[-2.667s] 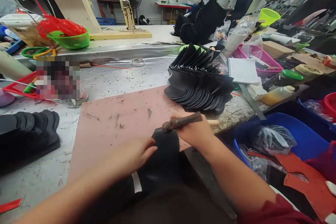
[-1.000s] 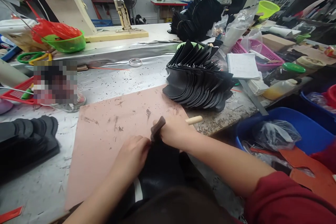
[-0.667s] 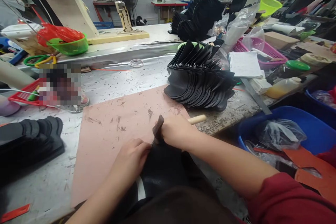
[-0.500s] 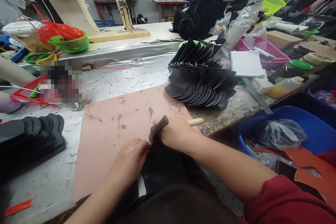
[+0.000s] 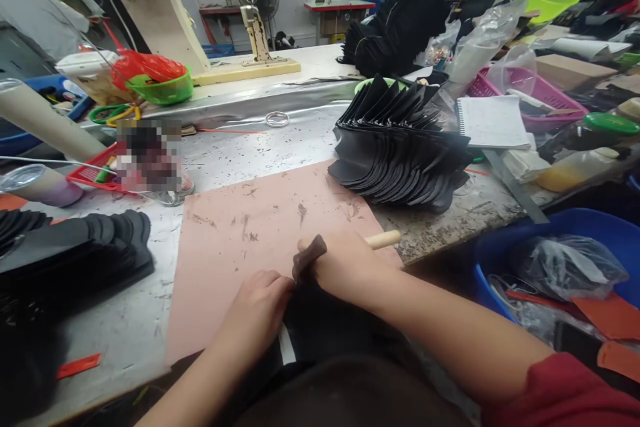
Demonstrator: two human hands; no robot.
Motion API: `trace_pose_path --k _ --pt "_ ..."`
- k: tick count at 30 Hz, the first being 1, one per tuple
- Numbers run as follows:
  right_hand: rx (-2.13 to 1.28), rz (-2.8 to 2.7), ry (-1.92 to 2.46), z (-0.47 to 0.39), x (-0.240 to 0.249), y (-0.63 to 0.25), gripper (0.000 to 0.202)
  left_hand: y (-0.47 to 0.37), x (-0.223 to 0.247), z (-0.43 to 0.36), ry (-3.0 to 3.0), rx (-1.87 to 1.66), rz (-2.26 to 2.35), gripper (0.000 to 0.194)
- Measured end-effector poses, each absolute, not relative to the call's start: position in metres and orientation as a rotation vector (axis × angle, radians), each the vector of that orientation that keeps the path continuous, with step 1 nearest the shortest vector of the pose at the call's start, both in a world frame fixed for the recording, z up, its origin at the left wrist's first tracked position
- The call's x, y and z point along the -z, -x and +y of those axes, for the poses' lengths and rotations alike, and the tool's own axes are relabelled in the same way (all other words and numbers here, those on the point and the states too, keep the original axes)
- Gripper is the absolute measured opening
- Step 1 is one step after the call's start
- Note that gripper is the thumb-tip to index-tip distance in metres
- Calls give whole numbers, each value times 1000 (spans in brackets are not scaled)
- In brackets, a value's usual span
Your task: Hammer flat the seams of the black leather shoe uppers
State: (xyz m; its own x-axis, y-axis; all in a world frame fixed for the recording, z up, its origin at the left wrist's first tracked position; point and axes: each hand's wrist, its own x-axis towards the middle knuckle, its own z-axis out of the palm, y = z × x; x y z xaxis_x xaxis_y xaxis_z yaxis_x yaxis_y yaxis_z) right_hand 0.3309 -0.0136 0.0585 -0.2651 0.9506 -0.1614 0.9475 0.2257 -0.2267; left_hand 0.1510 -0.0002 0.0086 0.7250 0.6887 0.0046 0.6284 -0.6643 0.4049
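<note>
My right hand [image 5: 347, 267] is closed round a hammer with a pale wooden handle [image 5: 384, 239] and a dark brown head [image 5: 309, 257]. The hammer head is just above the near edge of a pinkish board [image 5: 270, 227]. Beside it, my left hand [image 5: 264, 293] has its fingers pressed together at the edge of a black sheet piece [image 5: 325, 320], which hangs down toward my lap. The fingertips are partly hidden, and the hammer's striking face cannot be made out. A fanned stack of black pieces [image 5: 400, 160] stands at the board's far right corner.
More black pieces [image 5: 110, 247] are stacked on the left. Behind the bench is a sewing machine [image 5: 257, 40]. A blue tub [image 5: 500, 240] with plastic bags stands below the right edge. A notebook [image 5: 493, 120] and a pink basket [image 5: 555, 110] lie back right.
The whole view has swung a little left, so things appear farther right. Both hands keep about the same place at the board's edge, and the hammer has dipped slightly.
</note>
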Motion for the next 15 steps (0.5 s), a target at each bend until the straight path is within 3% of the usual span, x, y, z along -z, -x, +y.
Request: trace_pose_path --k 4,15 --pt "-552 -2482 1883 -14 -57 -326 18 -146 -11 -5 -2558 -151 1048 25" --pt "-478 -2529 1905 -19 -59 -312 19 -130 -10 -14 -2556 -198 1092 25"
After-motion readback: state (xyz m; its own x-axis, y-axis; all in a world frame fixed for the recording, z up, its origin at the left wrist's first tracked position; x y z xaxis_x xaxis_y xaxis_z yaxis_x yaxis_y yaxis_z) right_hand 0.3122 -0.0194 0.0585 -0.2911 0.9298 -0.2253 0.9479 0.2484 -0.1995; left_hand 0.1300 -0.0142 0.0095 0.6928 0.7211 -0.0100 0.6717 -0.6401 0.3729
